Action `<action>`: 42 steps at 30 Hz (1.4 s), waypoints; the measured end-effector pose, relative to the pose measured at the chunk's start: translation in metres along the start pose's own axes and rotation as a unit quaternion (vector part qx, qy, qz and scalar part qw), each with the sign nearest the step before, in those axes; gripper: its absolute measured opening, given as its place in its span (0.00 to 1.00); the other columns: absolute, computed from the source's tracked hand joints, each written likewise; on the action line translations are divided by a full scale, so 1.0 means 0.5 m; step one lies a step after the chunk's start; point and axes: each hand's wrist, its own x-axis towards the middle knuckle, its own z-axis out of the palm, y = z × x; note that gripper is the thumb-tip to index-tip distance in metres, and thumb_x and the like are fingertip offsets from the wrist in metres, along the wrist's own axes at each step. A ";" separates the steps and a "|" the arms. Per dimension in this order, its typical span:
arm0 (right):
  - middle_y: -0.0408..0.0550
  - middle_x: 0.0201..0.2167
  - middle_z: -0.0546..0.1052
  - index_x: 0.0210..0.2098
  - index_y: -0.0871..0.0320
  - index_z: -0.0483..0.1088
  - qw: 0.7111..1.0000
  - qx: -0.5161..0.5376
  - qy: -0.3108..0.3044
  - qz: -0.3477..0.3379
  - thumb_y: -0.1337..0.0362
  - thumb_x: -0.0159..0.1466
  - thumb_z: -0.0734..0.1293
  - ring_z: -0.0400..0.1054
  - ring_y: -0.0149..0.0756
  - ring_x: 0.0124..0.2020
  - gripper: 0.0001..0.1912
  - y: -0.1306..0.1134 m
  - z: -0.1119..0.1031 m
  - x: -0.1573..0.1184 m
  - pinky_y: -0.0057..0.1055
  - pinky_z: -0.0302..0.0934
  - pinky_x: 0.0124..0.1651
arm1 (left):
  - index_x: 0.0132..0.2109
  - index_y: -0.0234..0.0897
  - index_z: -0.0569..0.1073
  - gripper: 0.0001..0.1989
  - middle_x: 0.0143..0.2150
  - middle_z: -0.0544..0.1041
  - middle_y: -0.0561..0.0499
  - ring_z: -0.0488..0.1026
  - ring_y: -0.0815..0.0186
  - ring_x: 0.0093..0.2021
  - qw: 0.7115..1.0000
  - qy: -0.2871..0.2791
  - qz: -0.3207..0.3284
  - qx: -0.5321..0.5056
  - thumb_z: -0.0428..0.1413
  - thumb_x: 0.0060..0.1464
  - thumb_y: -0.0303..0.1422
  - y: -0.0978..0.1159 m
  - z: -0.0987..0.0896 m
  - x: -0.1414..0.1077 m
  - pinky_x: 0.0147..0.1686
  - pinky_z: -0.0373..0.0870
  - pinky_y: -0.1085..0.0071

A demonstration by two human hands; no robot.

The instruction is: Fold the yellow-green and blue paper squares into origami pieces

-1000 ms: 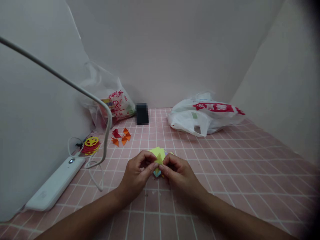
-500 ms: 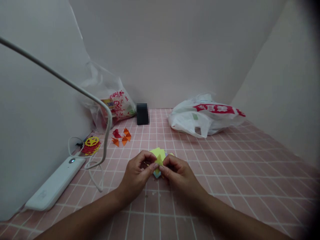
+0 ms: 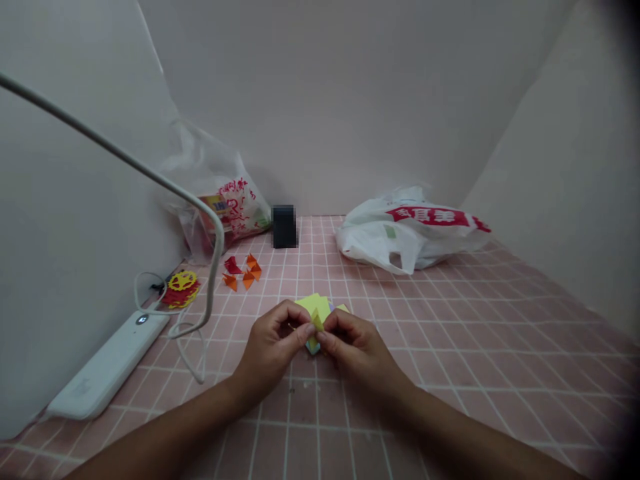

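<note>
A small folded yellow paper [image 3: 317,320] is pinched between the fingertips of both hands near the middle of the view. My left hand [image 3: 275,338] grips its left side with thumb and forefinger. On the right side, my right hand [image 3: 357,343] pinches it the same way. Beneath and behind the fingers lies a stack of yellow sheets [image 3: 314,303], with a bit of light blue paper showing below. The fingers partly hide the folded piece and the stack.
Orange folded papers [image 3: 249,279] and a red one [image 3: 233,265] lie left of centre. Yellow and red cutouts [image 3: 183,283] sit beside a white device [image 3: 113,363]. A cable [image 3: 125,157] arches over the left. Behind are a clear bag [image 3: 235,207], black box [image 3: 285,227] and white bag [image 3: 415,230].
The folded yellow paper has turned a little and looks narrower between my fingertips. Both hands keep their pinch and have barely moved.
</note>
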 end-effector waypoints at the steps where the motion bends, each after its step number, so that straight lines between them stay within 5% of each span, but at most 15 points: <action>1: 0.39 0.22 0.67 0.25 0.57 0.65 1.000 0.007 -0.003 0.003 0.60 0.62 0.67 0.59 0.28 0.23 0.12 0.001 0.001 -0.001 0.26 0.54 0.26 | 0.32 0.34 0.72 0.07 0.29 0.72 0.53 0.70 0.70 0.28 1.000 0.002 -0.005 -0.016 0.60 0.53 0.32 0.003 0.001 0.000 0.28 0.69 0.74; 14: 0.39 0.23 0.68 0.30 0.58 0.67 0.996 0.081 -0.019 0.005 0.59 0.66 0.65 0.60 0.26 0.21 0.10 0.001 -0.002 -0.004 0.24 0.54 0.25 | 0.30 0.35 0.72 0.05 0.28 0.72 0.53 0.71 0.69 0.28 0.998 0.007 -0.017 -0.060 0.61 0.52 0.29 0.005 0.002 0.001 0.27 0.71 0.74; 26: 0.40 0.22 0.68 0.28 0.59 0.66 0.999 0.039 -0.011 -0.010 0.62 0.65 0.66 0.60 0.26 0.22 0.10 -0.006 -0.002 -0.005 0.25 0.53 0.25 | 0.28 0.35 0.71 0.06 0.30 0.73 0.52 0.71 0.70 0.29 0.997 -0.006 0.000 -0.072 0.60 0.51 0.28 0.008 0.003 0.001 0.29 0.71 0.74; 42: 0.40 0.23 0.67 0.31 0.58 0.66 0.999 0.018 -0.010 -0.027 0.60 0.65 0.65 0.59 0.28 0.23 0.09 -0.011 -0.004 -0.011 0.27 0.54 0.26 | 0.28 0.35 0.69 0.06 0.31 0.73 0.51 0.71 0.67 0.33 1.000 -0.014 0.000 0.009 0.58 0.50 0.30 0.012 0.005 -0.004 0.35 0.67 0.69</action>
